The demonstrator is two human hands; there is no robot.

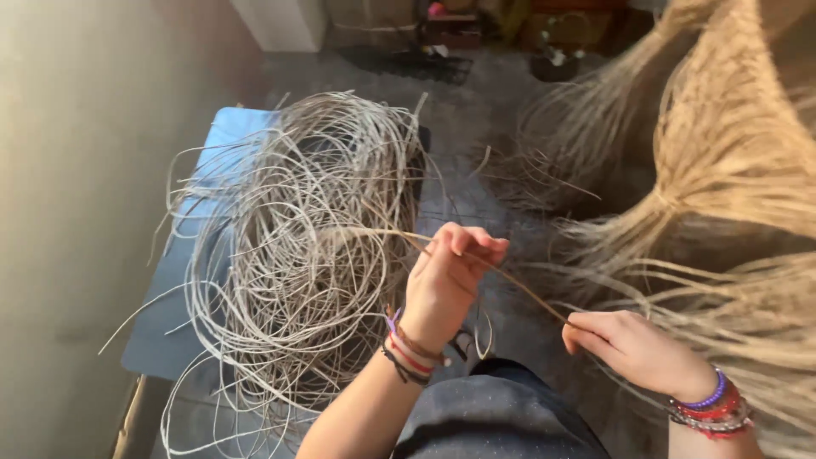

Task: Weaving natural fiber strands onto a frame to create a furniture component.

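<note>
In the head view, a single thin cane strand (493,274) is stretched across the centre of the frame, pinched by the fingers of the left hand (449,276) and gripped at its lower end by the right hand (633,347). A tangled coil of pale cane (293,255) is seen at centre left on a blue mat (157,331). Tied fibre bundles (722,161) fill the right side.

packages: none in view | labels: none | signs: none | screens: none
</note>
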